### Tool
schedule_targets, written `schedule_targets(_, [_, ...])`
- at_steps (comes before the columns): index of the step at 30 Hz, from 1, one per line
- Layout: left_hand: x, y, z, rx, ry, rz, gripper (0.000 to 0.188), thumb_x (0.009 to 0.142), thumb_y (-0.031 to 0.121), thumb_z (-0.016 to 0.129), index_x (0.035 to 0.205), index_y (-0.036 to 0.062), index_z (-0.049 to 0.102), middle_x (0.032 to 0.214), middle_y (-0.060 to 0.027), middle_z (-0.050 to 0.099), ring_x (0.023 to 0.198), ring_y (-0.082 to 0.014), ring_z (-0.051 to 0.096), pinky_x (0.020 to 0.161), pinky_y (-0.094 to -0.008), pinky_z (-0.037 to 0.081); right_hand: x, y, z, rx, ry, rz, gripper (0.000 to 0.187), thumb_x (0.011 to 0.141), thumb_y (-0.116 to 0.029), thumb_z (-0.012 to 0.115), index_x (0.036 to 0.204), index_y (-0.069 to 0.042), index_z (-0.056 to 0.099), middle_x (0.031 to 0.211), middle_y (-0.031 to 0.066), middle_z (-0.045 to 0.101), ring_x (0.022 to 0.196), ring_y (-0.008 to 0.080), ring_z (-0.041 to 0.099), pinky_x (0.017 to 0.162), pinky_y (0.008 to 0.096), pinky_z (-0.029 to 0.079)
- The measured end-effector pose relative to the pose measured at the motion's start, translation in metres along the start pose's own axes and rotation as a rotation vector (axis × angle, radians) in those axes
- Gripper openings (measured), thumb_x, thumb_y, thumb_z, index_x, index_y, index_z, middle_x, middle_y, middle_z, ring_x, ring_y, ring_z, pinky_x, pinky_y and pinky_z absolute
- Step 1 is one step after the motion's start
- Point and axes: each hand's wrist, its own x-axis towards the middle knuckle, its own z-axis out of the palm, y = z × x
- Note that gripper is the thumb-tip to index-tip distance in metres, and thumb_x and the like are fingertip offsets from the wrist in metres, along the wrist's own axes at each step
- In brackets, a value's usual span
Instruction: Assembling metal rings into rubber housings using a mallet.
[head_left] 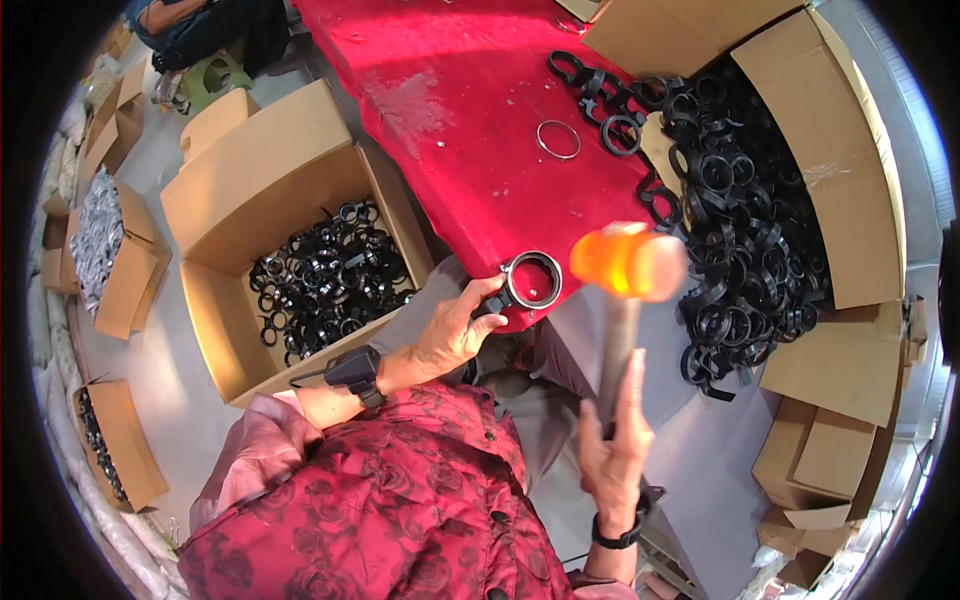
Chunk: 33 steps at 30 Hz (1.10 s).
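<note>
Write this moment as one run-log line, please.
left hand: holding black-and-silver ring | right hand: holding orange-headed mallet | ring at: edge of red cloth

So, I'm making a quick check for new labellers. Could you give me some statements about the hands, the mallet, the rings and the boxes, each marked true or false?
1. The left hand holds a black round ring with a silvery inner edge. True.
2. The right hand holds an orange-headed mallet. True.
3. The mallet's head is pressed against that black ring. False: the two are apart.
4. A thin silver metal ring lies on the red cloth table covering. True.
5. The box nearest the left forearm is sealed. False: that brown cardboard box stands open, holding piled black ring-shaped parts.
6. The right wrist is bare. False: it wears a black band.
</note>
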Motion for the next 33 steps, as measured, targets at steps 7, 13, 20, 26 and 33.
schedule_targets(7, [-0.003,-0.013,0.004,-0.174,-0.021,-0.124,0.056,0.095,0.037,0.072,0.130,0.0040,0.043,0.092,-0.0191,0.063,0.089,-0.0323,0.069,0.074,-0.0410,0.053,0.011,-0.009,0.015,-0.092,0.317,-0.069,0.083,0.086,0.001,0.069,0.157,0.007,0.025,0.139,0.0341,0.055,0.114,0.0446,0.067,0.088,0.0447,0.055])
schedule_targets(13, [0.000,-0.014,0.001,-0.162,-0.001,-0.085,0.047,0.094,0.035,0.073,0.113,0.0053,0.041,0.071,-0.0148,0.051,0.060,-0.0315,0.046,0.060,-0.0427,0.042,0.024,-0.018,0.004,-0.102,0.073,-0.098,0.082,0.085,0.003,0.069,0.157,0.004,0.029,0.142,0.0320,0.055,0.122,0.0411,0.064,0.093,0.0402,0.054])
schedule_targets(20, [0.005,-0.003,0.000,-0.283,-0.071,-0.183,0.049,0.093,0.035,0.074,0.113,0.0048,0.041,0.070,-0.0151,0.050,0.059,-0.0332,0.050,0.059,-0.0421,0.043,0.024,0.004,0.027,-0.040,-0.167,0.022,0.077,0.088,0.001,0.067,0.158,-0.004,0.034,0.146,0.0314,0.050,0.128,0.0404,0.059,0.101,0.0398,0.050])
schedule_targets(26, [0.000,-0.005,0.003,-0.209,0.003,-0.127,0.052,0.092,0.036,0.075,0.115,0.0052,0.041,0.076,-0.0144,0.053,0.064,-0.0330,0.054,0.060,-0.0424,0.044,0.019,-0.023,-0.001,0.045,0.388,0.121,0.077,0.087,0.003,0.067,0.156,0.007,0.032,0.135,0.0273,0.063,0.085,0.0281,0.070,0.081,0.0329,0.056])
schedule_targets(33, [-0.003,-0.018,0.010,-0.238,-0.010,-0.153,0.049,0.093,0.033,0.076,0.114,0.0051,0.041,0.071,-0.0115,0.053,0.063,-0.0260,0.055,0.061,-0.0381,0.042,-0.001,0.001,0.006,-0.049,0.016,0.126,0.078,0.086,0.003,0.069,0.155,0.004,0.033,0.141,0.0323,0.056,0.125,0.0409,0.062,0.098,0.0367,0.050])
